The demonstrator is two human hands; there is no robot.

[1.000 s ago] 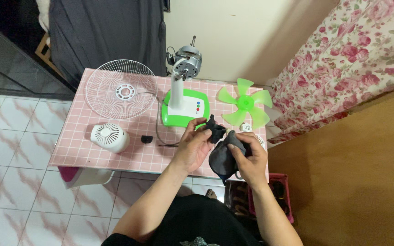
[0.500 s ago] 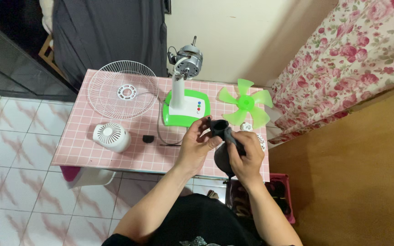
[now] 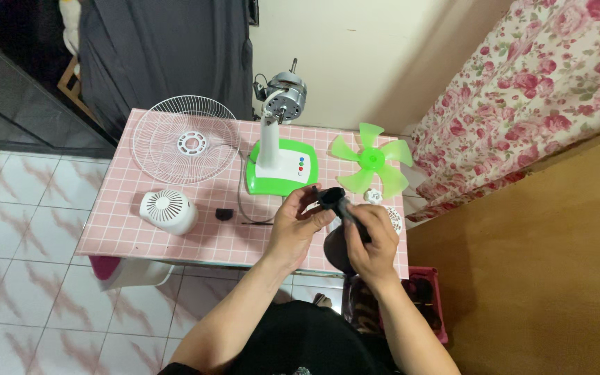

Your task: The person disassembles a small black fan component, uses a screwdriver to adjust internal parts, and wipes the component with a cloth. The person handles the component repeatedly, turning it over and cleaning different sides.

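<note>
Head view: smooth black nozzle (image 3: 333, 201) (tapered)

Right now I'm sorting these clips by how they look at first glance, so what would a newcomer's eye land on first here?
First the two hands at the table's near edge: the left hand and right hand together hold a black tube-shaped part. Behind them on the pink checked table stands a stripped fan stand with a bare motor on a green base. A bright green fan blade lies to its right, a white wire grille to its left.
</note>
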